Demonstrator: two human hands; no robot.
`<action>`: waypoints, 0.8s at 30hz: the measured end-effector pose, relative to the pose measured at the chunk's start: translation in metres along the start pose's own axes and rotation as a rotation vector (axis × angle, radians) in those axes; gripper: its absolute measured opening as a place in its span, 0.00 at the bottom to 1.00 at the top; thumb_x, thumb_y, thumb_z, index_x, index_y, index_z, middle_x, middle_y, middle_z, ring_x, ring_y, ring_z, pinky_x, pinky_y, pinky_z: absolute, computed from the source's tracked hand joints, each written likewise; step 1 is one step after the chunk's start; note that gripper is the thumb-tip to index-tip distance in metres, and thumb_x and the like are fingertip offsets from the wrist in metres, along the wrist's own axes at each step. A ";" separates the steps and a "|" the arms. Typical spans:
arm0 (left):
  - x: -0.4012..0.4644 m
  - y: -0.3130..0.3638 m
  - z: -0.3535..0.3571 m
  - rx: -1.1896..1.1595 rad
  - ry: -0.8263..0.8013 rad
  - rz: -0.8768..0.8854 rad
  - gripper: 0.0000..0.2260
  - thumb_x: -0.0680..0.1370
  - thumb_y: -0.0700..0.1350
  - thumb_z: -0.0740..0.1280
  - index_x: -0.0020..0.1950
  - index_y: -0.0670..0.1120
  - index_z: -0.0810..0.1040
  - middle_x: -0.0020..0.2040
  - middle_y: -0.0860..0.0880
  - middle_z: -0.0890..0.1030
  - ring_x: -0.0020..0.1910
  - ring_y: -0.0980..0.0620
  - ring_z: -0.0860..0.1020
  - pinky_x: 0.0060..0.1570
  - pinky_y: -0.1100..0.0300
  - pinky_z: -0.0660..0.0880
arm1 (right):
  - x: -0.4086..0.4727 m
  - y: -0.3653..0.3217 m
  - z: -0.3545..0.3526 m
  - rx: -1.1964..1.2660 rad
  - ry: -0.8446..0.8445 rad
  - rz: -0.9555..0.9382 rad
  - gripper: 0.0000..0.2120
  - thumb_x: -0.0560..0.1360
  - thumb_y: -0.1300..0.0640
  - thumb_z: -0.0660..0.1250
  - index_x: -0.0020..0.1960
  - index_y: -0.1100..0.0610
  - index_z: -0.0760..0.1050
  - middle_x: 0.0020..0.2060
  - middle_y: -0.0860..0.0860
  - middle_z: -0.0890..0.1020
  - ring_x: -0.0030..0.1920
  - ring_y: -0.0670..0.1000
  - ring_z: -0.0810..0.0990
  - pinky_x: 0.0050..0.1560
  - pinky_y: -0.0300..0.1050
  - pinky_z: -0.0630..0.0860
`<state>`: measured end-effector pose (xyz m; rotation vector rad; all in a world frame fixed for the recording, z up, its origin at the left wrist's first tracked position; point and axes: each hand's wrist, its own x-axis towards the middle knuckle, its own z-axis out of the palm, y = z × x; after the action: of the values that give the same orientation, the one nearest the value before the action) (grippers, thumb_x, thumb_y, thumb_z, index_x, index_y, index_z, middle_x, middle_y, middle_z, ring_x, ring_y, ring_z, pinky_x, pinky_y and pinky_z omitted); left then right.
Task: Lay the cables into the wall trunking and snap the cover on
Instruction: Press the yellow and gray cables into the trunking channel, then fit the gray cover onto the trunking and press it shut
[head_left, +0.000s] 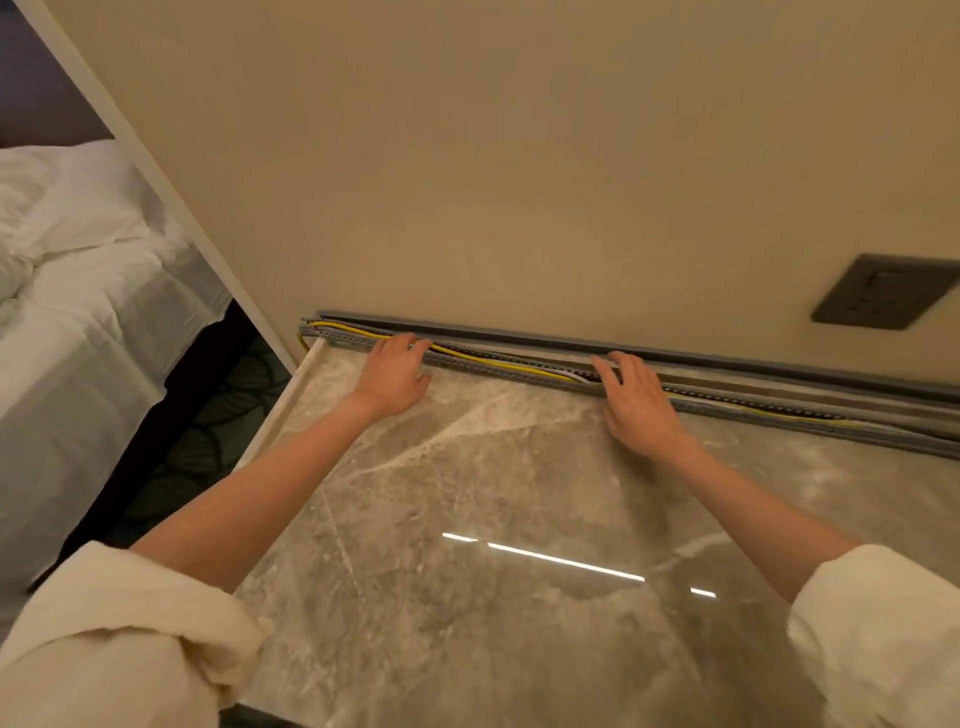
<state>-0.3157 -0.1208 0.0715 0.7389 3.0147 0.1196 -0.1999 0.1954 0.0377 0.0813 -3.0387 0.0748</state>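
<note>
- Step in hand: looks like cable laying, cover not on. Trunking (519, 366) lies along the back of the worktop (467, 519), at the foot of the wall (467, 156), open side showing.
- Yellow cable (498, 362) and the other cables (737, 402) sit inside the channel along its run.
- Your left hand (393, 375) is flat, fingers spread on the trunking near its left end, gripping nothing.
- Your right hand (636, 402) is flat too, fingers over the channel mid-run, pressing and not clasping.
- Grey strip (675, 357) against the wall above the channel is probably the cover; can't be sure.
- Next: tuck every cable below the rim, then seat the cover from 1 end and press along.
- Room: worktop in front is bare. Left end sits at the worktop corner, bed (78, 312) beyond. Socket (883, 291) on the wall, well above the run.
</note>
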 end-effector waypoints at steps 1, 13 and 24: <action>0.001 0.011 -0.001 -0.026 0.011 0.025 0.23 0.76 0.45 0.64 0.70 0.42 0.65 0.68 0.38 0.70 0.68 0.40 0.67 0.68 0.46 0.64 | -0.011 0.012 -0.002 0.004 0.003 0.037 0.32 0.73 0.64 0.63 0.74 0.61 0.56 0.70 0.63 0.63 0.71 0.62 0.61 0.71 0.55 0.59; 0.046 0.192 -0.004 -0.154 0.046 0.303 0.21 0.75 0.41 0.64 0.68 0.40 0.67 0.63 0.37 0.74 0.62 0.38 0.72 0.61 0.47 0.71 | -0.111 0.154 -0.036 -0.094 -0.004 0.229 0.27 0.76 0.64 0.60 0.73 0.61 0.58 0.69 0.63 0.65 0.70 0.62 0.62 0.71 0.55 0.61; 0.078 0.328 0.021 0.007 0.123 0.368 0.14 0.76 0.40 0.60 0.61 0.41 0.73 0.56 0.41 0.79 0.55 0.39 0.76 0.56 0.48 0.70 | -0.151 0.280 -0.059 -0.106 0.021 0.417 0.26 0.72 0.65 0.66 0.68 0.67 0.65 0.62 0.65 0.72 0.60 0.65 0.70 0.61 0.59 0.69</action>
<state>-0.2331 0.2065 0.0763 1.3250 2.9530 0.1694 -0.0600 0.4853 0.0682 -0.5560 -2.9774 -0.0538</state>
